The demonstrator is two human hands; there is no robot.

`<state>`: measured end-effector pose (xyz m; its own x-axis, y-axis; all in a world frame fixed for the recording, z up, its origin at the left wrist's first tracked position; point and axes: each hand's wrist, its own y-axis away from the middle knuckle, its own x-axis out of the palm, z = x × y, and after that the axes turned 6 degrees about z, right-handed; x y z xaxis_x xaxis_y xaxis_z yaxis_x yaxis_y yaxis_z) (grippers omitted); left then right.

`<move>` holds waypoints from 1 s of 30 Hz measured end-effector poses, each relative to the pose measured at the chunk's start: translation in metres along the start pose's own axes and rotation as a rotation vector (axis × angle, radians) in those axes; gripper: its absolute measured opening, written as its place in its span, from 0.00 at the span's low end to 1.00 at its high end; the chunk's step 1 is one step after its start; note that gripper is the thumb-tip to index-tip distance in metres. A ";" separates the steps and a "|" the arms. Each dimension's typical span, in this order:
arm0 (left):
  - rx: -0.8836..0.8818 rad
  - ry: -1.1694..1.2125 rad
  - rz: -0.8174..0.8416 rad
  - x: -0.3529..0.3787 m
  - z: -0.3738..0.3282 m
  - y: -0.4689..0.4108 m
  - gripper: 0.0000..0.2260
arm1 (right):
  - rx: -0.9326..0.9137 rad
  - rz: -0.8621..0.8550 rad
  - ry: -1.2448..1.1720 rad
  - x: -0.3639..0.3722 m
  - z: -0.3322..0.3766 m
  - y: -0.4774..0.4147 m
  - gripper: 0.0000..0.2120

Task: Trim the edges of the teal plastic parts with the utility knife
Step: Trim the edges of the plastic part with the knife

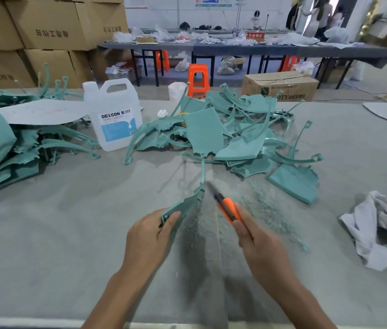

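Two big heaps of teal parts took up most of the worktop: the left heap, partly under a grey sheet, and the centre heap, approx. straight ahead of the person. Couldn't tell which heap was trimmed and which was waiting, so no firm split of done vs. left. Judging by the no. of pieces lying about, plenty of work prob. remained.

A white jug stood between the heaps. A crumpled rag lay at the right, well apart from the work. Shavings were scattered in a wide patch in front of the centre heap, just beside the hands, which suggested a fair bit of trimming was already done.

One teal part, a curved pc. w/ a long thin arm, was held up off the worktop, nearer the person than the centre heap. The left hand gripped its lower end, fingers and thumb curled round it. The right hand was closed round the orange knife, blade out and pointing along the part's right edge. It was close, but contact wasn't clear due to blur. Prob. mid-trim on that pc.
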<state>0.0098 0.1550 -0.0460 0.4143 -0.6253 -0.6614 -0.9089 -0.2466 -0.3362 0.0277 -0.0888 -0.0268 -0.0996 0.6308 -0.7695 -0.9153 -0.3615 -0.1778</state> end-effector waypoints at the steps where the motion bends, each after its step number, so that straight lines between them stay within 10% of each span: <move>1: -0.008 0.015 0.003 0.001 0.002 0.000 0.16 | 0.068 -0.024 -0.018 -0.002 -0.004 -0.004 0.23; 19: -0.077 0.029 0.144 0.008 0.007 -0.009 0.30 | -0.129 -0.109 0.051 0.010 0.046 0.020 0.22; 27: -0.114 0.067 0.131 0.009 0.011 -0.006 0.24 | -0.048 -0.160 0.009 0.013 0.031 0.010 0.21; 30: -0.101 0.075 0.221 0.013 0.018 -0.004 0.04 | 0.130 -0.174 -0.132 0.005 0.009 -0.002 0.26</move>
<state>0.0196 0.1616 -0.0653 0.2037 -0.7243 -0.6587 -0.9787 -0.1682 -0.1176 0.0261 -0.0787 -0.0252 0.0216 0.7627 -0.6463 -0.9648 -0.1535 -0.2134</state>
